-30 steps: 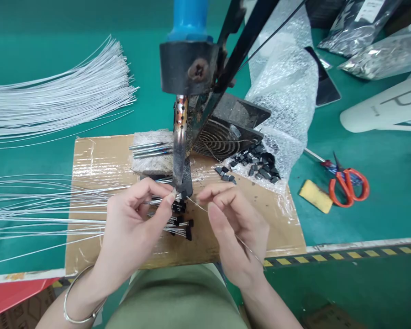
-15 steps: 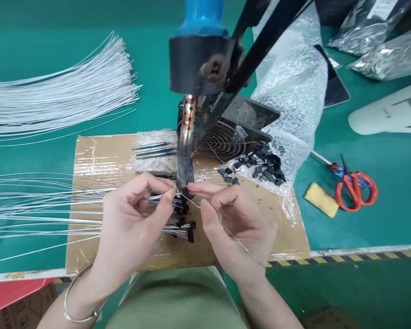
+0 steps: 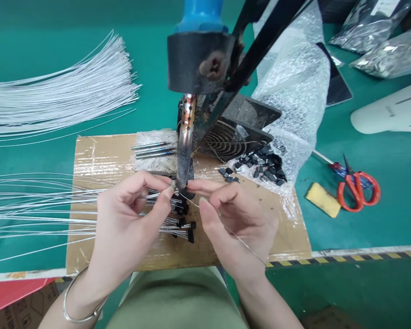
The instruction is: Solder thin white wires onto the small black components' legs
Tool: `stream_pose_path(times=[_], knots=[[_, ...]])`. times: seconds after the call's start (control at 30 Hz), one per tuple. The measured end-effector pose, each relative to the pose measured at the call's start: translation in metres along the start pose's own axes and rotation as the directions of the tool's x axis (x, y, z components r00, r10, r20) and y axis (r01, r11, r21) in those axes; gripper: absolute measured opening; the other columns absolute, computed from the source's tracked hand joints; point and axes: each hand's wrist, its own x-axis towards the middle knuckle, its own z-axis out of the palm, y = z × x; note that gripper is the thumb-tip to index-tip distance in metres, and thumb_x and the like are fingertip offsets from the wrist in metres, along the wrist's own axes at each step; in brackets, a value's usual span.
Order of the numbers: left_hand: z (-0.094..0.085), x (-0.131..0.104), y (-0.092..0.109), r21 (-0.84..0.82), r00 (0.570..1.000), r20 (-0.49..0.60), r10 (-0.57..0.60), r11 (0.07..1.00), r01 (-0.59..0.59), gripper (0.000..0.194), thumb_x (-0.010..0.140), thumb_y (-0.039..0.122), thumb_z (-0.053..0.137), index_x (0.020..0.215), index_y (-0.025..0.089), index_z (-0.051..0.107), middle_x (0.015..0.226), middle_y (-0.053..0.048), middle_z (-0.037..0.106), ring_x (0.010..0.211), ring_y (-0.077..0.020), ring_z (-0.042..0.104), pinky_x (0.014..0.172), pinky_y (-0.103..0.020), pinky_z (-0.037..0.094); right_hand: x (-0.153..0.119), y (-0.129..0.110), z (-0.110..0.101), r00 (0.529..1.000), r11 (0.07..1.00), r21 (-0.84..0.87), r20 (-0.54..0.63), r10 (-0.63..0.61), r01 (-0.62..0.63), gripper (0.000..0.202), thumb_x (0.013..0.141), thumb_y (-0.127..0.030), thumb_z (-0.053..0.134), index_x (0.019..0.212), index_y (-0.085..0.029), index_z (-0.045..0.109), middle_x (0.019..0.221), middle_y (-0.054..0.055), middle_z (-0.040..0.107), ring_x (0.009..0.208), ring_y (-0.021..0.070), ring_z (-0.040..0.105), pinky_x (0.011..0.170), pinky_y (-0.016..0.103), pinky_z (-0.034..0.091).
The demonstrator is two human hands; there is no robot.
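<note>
Under the metal tip of a soldering iron [image 3: 185, 151], both hands meet. My left hand [image 3: 133, 219] pinches a white wire end between thumb and index finger, close to the tip. Opposite it, my right hand [image 3: 239, 224] has curled fingers around a thin solder wire [image 3: 241, 241], its index finger stretched to the tip. What lies right at the tip is small and partly hidden by the fingers. Below the hands, white wires with black connectors [image 3: 191, 233] lie on the cardboard [image 3: 274, 228].
A bundle of white wires [image 3: 65, 100] lies at the back left. Behind the iron stand a round fan grille [image 3: 226, 139] and loose black connectors [image 3: 270, 169] on bubble wrap [image 3: 291, 87]. Red-handled scissors [image 3: 352, 192], a yellow sponge [image 3: 323, 199] and a white bottle [image 3: 387, 109] are at the right.
My left hand has shifted slightly to the left, its thumb and index finger staying at the iron's tip. My right hand has barely moved. The view has shifted slightly.
</note>
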Motion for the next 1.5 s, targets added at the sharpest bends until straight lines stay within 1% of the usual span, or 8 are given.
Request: stream_pose_path(times=[0.17, 0.37, 0.57, 0.77, 0.93, 1.17, 1.37, 1.5], knots=[[0.0009, 0.0005, 0.0009, 0.010, 1.000, -0.006, -0.001, 1.000, 0.001, 0.016, 0.085, 0.010, 0.077, 0.077, 0.024, 0.076, 0.084, 0.006, 0.078, 0.070, -0.0064, 0.066, 0.061, -0.015, 0.048, 0.0006, -0.0011, -0.0003, 1.000, 1.000, -0.026, -0.005, -0.007, 0.006, 0.022, 0.093, -0.007, 0.068, 0.082, -0.026, 0.062, 0.115, 0.001, 0.083, 0.112, 0.0198, 0.078, 0.102, 0.036, 0.060], [0.0009, -0.0007, 0.0013, -0.007, 1.000, -0.010, -0.004, 1.000, 0.004, 0.015, 0.085, 0.010, 0.077, 0.077, 0.023, 0.077, 0.085, 0.004, 0.079, 0.071, -0.0094, 0.069, 0.061, -0.019, 0.049, -0.0004, -0.0010, -0.0002, 1.000, 1.000, -0.017, -0.011, -0.005, 0.005, 0.022, 0.094, -0.008, 0.068, 0.083, -0.026, 0.063, 0.115, 0.001, 0.082, 0.112, 0.0186, 0.077, 0.101, 0.034, 0.059], [0.0002, -0.0006, 0.0017, -0.009, 1.000, -0.005, -0.004, 1.000, 0.004, 0.015, 0.085, 0.011, 0.078, 0.076, 0.023, 0.076, 0.085, 0.004, 0.079, 0.073, -0.0091, 0.069, 0.063, -0.018, 0.050, -0.0005, -0.0033, -0.0001, 1.000, 1.000, -0.005, 0.001, 0.016, -0.016, 0.022, 0.095, -0.008, 0.067, 0.083, -0.026, 0.063, 0.116, -0.001, 0.082, 0.112, 0.0168, 0.077, 0.103, 0.034, 0.057], [-0.0020, -0.0016, 0.0006, 0.000, 1.000, 0.010, 0.001, 1.000, -0.001, 0.015, 0.086, 0.011, 0.077, 0.079, 0.025, 0.077, 0.087, 0.006, 0.079, 0.070, -0.0079, 0.066, 0.060, -0.019, 0.046, -0.0003, -0.0034, -0.0001, 1.000, 1.000, -0.014, -0.005, 0.010, -0.010, 0.021, 0.095, -0.010, 0.069, 0.083, -0.025, 0.061, 0.116, 0.002, 0.083, 0.111, 0.0199, 0.078, 0.101, 0.036, 0.059], [-0.0007, -0.0013, 0.0007, -0.005, 1.000, 0.004, -0.022, 1.000, 0.022, 0.015, 0.086, 0.011, 0.077, 0.078, 0.024, 0.077, 0.087, 0.004, 0.080, 0.072, -0.0099, 0.067, 0.063, -0.021, 0.048, -0.0016, -0.0015, 0.0017, 1.000, 1.000, 0.001, -0.016, 0.010, -0.010, 0.020, 0.096, -0.011, 0.069, 0.083, -0.025, 0.061, 0.116, 0.002, 0.083, 0.110, 0.0191, 0.078, 0.101, 0.035, 0.059], [-0.0002, -0.0014, 0.0022, -0.012, 1.000, -0.015, -0.024, 1.000, 0.024, 0.014, 0.084, 0.011, 0.077, 0.078, 0.023, 0.077, 0.086, 0.002, 0.079, 0.070, -0.0110, 0.066, 0.060, -0.023, 0.046, 0.0001, -0.0043, 0.0021, 1.000, 0.998, -0.068, -0.003, -0.007, 0.007, 0.021, 0.094, -0.011, 0.068, 0.082, -0.025, 0.060, 0.113, 0.004, 0.083, 0.108, 0.0216, 0.079, 0.099, 0.038, 0.061], [-0.0021, -0.0018, -0.0019, 0.034, 1.000, 0.024, -0.005, 0.999, 0.004, 0.011, 0.087, 0.016, 0.078, 0.079, 0.023, 0.076, 0.087, 0.003, 0.079, 0.065, -0.0102, 0.060, 0.054, -0.026, 0.038, 0.0004, -0.0058, 0.0020, 1.000, 0.992, -0.124, -0.014, -0.024, 0.022, 0.022, 0.092, -0.008, 0.069, 0.081, -0.025, 0.060, 0.113, 0.004, 0.083, 0.107, 0.0215, 0.080, 0.099, 0.038, 0.061], [-0.0017, -0.0012, -0.0019, 0.025, 1.000, 0.027, 0.005, 1.000, -0.006, 0.013, 0.088, 0.014, 0.076, 0.080, 0.024, 0.077, 0.087, 0.004, 0.079, 0.066, -0.0098, 0.060, 0.056, -0.025, 0.040, -0.0002, -0.0072, 0.0022, 0.999, 0.988, -0.150, -0.007, -0.043, 0.042, 0.022, 0.092, -0.008, 0.069, 0.081, -0.025, 0.060, 0.113, 0.005, 0.083, 0.106, 0.0225, 0.080, 0.098, 0.039, 0.062]])
